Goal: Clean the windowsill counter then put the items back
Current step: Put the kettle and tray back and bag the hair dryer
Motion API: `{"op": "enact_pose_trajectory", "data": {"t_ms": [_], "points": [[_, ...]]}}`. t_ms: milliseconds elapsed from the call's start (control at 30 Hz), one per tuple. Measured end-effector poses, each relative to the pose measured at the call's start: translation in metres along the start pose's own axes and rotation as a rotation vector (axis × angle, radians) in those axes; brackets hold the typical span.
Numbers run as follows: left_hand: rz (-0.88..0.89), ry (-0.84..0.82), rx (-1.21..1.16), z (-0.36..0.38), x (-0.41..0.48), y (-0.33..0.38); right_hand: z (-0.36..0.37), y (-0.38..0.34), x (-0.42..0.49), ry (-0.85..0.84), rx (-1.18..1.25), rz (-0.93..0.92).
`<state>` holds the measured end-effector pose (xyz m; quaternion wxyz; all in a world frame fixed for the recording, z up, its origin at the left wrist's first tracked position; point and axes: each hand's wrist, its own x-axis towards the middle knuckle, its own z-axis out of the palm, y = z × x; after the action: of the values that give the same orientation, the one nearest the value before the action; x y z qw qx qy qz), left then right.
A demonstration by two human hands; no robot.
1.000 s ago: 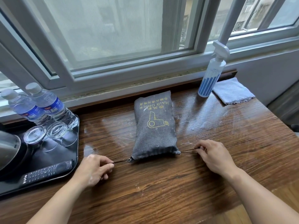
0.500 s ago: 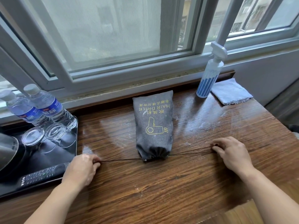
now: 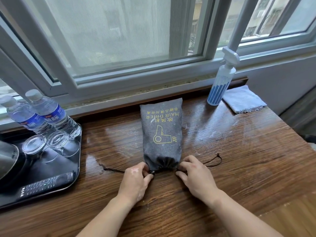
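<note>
Grey felt hair-dryer bag (image 3: 161, 132) flat on the wooden counter (image 3: 230, 159), in the middle, printed side up, closed end toward the window, gathered drawstring mouth at the near end. Left hand (image 3: 135, 181) at the mouth's left corner, thumb and fingers pinched together on the cord (image 3: 111, 169) right at the bag. Right hand (image 3: 195, 175) at the mouth's right corner, fingers curled down against the gathered cloth; cannot tell whether clamped on the cord or only pressing there. Loose cord ends trailing out on the wood to both sides, left tail slack toward the tray, right tail looped behind the right hand.

Far right, by the window frame: white spray bottle (image 3: 220, 84) upright with blue liquid in its lower part, and just beside it on the right a folded grey cloth (image 3: 242, 100), flat at the counter's corner. Wet sheen and pale streaks on the wood around the bag and toward the bottle.

Far left: black tray (image 3: 75, 170) carrying two water bottles (image 3: 51, 115) at its far edge, two upturned glasses (image 3: 46, 144) in front of them, a remote control (image 3: 46, 185) along its near edge, and part of a dark kettle (image 3: 8, 161) at the frame's left edge.
</note>
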<state>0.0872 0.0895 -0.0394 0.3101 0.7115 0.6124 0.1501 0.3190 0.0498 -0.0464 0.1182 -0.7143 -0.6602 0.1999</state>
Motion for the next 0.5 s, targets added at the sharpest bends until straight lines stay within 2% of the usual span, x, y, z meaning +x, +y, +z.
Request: {"op": "enact_pose_trajectory", "data": {"t_ms": [133, 200, 267, 333, 500], "points": [[0.088, -0.018, 0.180, -0.002, 0.003, -0.010, 0.000, 0.013, 0.004, 0.110, 0.017, -0.100], [0.115, -0.022, 0.184, -0.005, 0.004, -0.012, -0.002, 0.018, 0.007, 0.111, 0.017, -0.123], [0.109, 0.018, 0.121, -0.006, 0.004, -0.008, -0.003, 0.019, 0.008, 0.109, 0.042, -0.136], [0.031, 0.038, 0.043, -0.006, 0.002, 0.000, -0.002, 0.018, 0.008, 0.116, 0.064, -0.141], [-0.173, -0.167, -0.248, -0.007, 0.004, 0.017, -0.002, 0.018, 0.009, 0.141, 0.096, -0.178]]}}
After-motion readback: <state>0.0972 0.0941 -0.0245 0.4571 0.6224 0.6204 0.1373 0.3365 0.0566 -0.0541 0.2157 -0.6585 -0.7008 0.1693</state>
